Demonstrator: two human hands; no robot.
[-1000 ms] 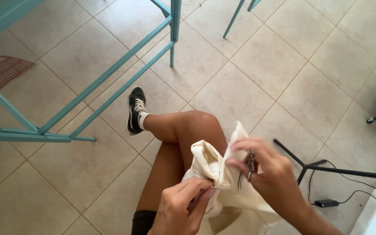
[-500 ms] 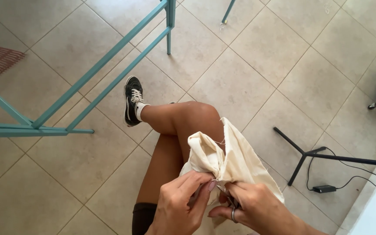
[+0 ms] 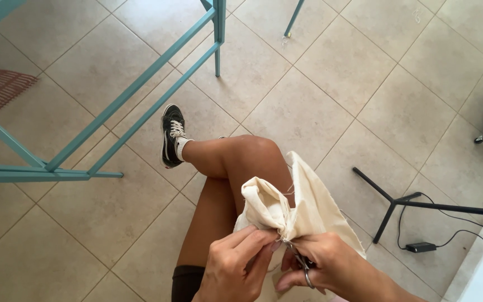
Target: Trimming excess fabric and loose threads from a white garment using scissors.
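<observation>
a piece of cream, unbleached woven cotton cloth [image 3: 303,215] is draped over the seated person's crossed bare knee and bunched up into a soft lump at its near edge, with loose threads fraying from it. it looks light and limp, likely to sag and slide wherever it is not pinched, so the gathered edge close to the working spot seems the sensible place to grip it; the frayed edge may pull apart if tugged hard. the left hand [image 3: 236,265] is closed in a pinch on that bunched edge, thumb and fingertips pressing the fold. the right hand [image 3: 331,271] sits just beside it, touching the same gather, its fingers curled around small metal scissors [image 3: 303,268] whose tips point into the cloth; whether the blades are parted cannot be told. the cloth thus lies directly above and between both hands, spreading away to the right of the knee. beyond are a black-and-white sneaker [image 3: 173,134] on beige floor tiles [image 3: 364,72], a turquoise metal frame [image 3: 135,89], and a black stand leg with a cable [image 3: 415,201].
</observation>
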